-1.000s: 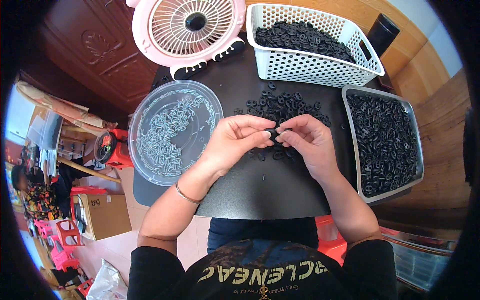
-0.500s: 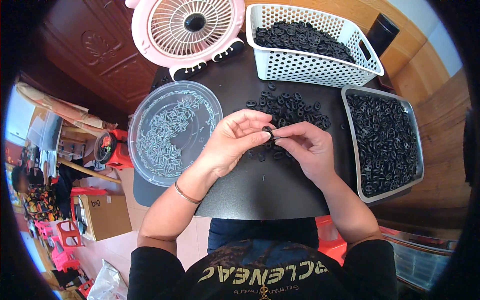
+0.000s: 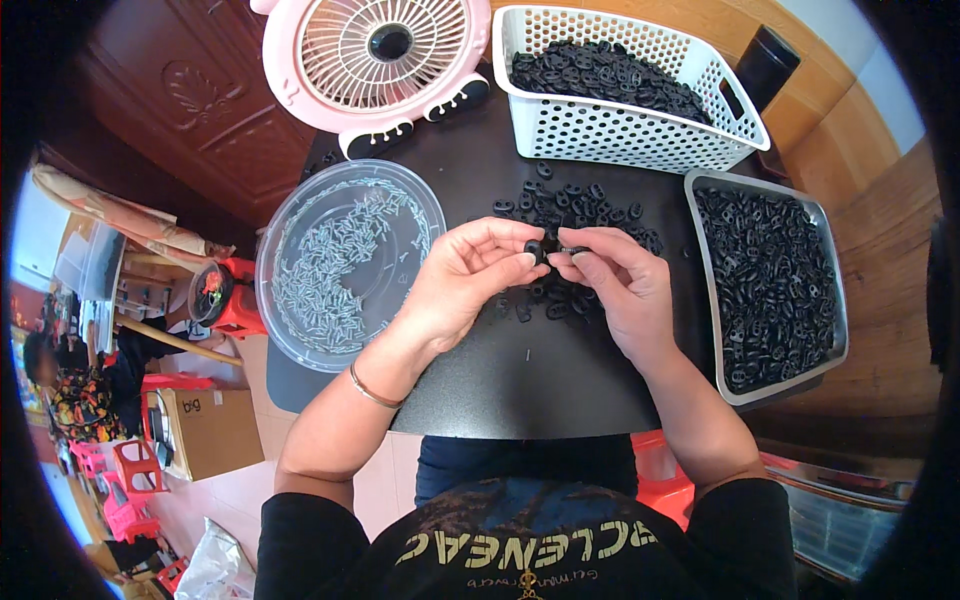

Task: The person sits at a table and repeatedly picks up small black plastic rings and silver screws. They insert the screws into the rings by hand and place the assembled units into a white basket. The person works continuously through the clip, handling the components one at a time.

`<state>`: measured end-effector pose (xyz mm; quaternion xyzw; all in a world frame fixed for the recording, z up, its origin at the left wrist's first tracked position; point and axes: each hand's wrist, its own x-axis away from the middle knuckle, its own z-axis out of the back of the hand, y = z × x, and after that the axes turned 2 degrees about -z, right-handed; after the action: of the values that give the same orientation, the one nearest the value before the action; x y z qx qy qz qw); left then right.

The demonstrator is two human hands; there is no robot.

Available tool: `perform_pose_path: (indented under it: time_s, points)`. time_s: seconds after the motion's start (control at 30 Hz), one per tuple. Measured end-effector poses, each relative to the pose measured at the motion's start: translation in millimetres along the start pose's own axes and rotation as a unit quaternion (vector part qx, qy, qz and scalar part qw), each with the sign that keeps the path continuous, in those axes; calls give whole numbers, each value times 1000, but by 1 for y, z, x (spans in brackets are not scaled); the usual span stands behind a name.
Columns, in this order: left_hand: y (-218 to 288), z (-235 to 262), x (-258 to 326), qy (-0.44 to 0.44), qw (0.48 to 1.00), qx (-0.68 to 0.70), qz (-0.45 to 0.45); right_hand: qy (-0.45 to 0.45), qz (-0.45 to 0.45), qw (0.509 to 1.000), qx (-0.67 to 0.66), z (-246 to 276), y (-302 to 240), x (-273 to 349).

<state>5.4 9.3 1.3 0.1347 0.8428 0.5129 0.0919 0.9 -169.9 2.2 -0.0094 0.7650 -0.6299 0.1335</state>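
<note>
Over the middle of the table, both my hands are raised close together. My left hand (image 3: 460, 275) pinches a small black plastic piece (image 3: 536, 250) between thumb and fingers. Just to its right, my right hand (image 3: 625, 285) pinches a thin, dark, ridged piece (image 3: 573, 250), too small to name surely. Beneath my fingers lies a loose heap of black two-holed plastic pieces (image 3: 590, 205). Left of my left hand stands a round clear tub (image 3: 268, 300), holding many slim silvery pieces (image 3: 335, 270), which look like small springs or pins.
A white perforated basket (image 3: 620, 150) of black pieces stands at the back. To the right is a metal tray (image 3: 780, 388) full of them. A pink fan (image 3: 345, 125) sits back left. One thin piece (image 3: 528, 354) lies near the table's front edge (image 3: 480, 425).
My fingers have drawn slightly apart and turned the black piece. A thin ridged piece now shows in my right fingertips. The containers have stayed put.
</note>
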Motion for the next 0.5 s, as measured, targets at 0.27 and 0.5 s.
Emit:
perform_pose_path:
  time_s: [0.27,0.5]
  points:
    - [1,-3,1,-7,1000,2,-1,-52,-13,998,24,7,-2,2]
    - [-1,-1,0,-12,1000,3,-9,-41,-3,999,32,5,-2,1]
